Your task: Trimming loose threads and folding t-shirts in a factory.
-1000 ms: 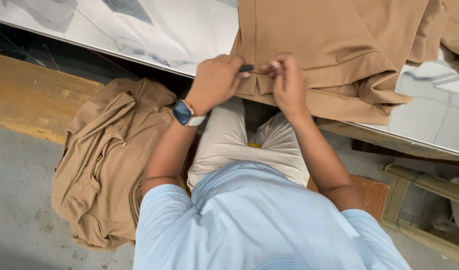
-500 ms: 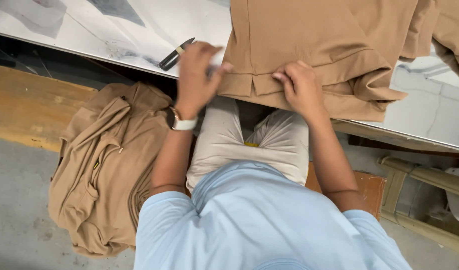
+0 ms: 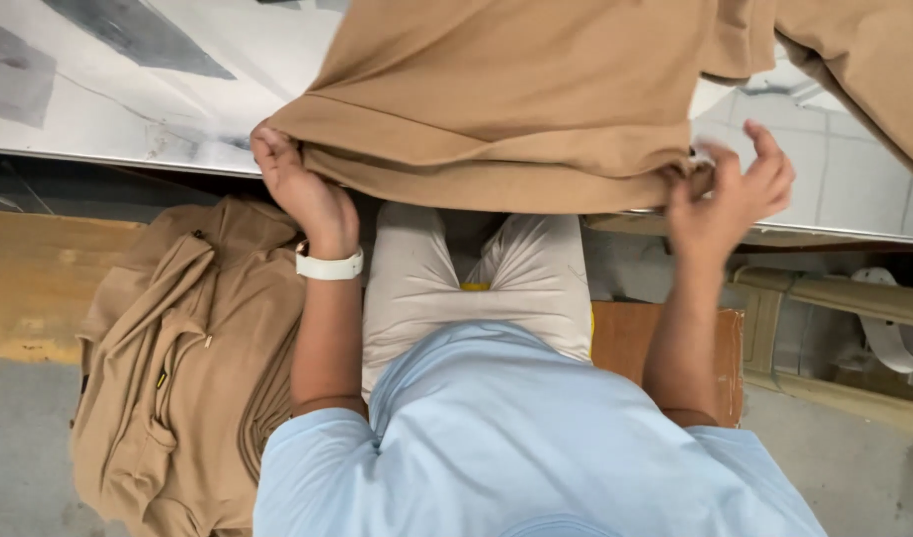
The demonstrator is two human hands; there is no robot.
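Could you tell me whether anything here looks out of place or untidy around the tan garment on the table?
Nothing looks damaged or spilled. The tan garment overhangs the table edge, gripped by the left hand and right hand. A heap of tan clothing lies crumpled beside the person, low by the floor.

Garment workshop: tan garment pile, worktable

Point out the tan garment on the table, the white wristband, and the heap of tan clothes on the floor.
Tan garment [image 3: 516, 109], head view, middle of the cloth.
White wristband [image 3: 329, 266], head view, the band's face.
Heap of tan clothes [image 3: 178, 368], head view, centre of the heap.
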